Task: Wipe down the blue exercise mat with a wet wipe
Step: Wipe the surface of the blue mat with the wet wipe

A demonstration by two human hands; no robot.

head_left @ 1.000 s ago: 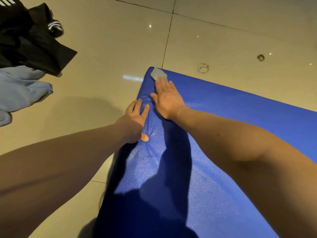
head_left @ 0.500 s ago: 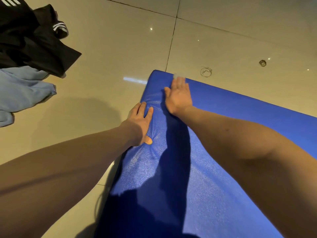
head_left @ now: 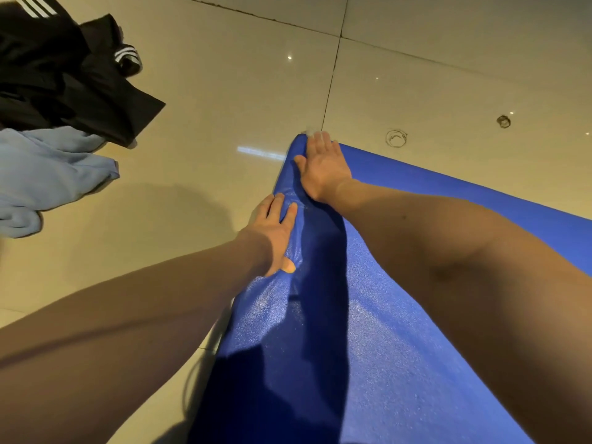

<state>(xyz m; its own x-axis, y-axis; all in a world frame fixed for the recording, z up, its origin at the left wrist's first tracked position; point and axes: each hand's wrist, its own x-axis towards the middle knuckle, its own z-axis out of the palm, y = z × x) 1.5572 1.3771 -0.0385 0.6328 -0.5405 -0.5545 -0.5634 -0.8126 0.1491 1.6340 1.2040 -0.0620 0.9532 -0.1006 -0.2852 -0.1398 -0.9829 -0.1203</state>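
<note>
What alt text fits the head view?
A person's right hand presses a barely visible wet wipe onto the far corner of a blue exercise mat, while the left hand rests flat on the mat's left edge. Dark clothes and a light blue cloth lie on the tiled floor.

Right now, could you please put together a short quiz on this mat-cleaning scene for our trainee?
1. True or false: the left hand presses flat on the blue exercise mat near its left edge.
2. Where does the right hand press the wet wipe? A) at the mat's far corner; B) at the mat's near end; C) off the mat altogether.
3. Fill in: on the tiled floor, a light blue garment lies beside ___ clothing with white stripes.
Key: 1 true; 2 A; 3 black.
</note>
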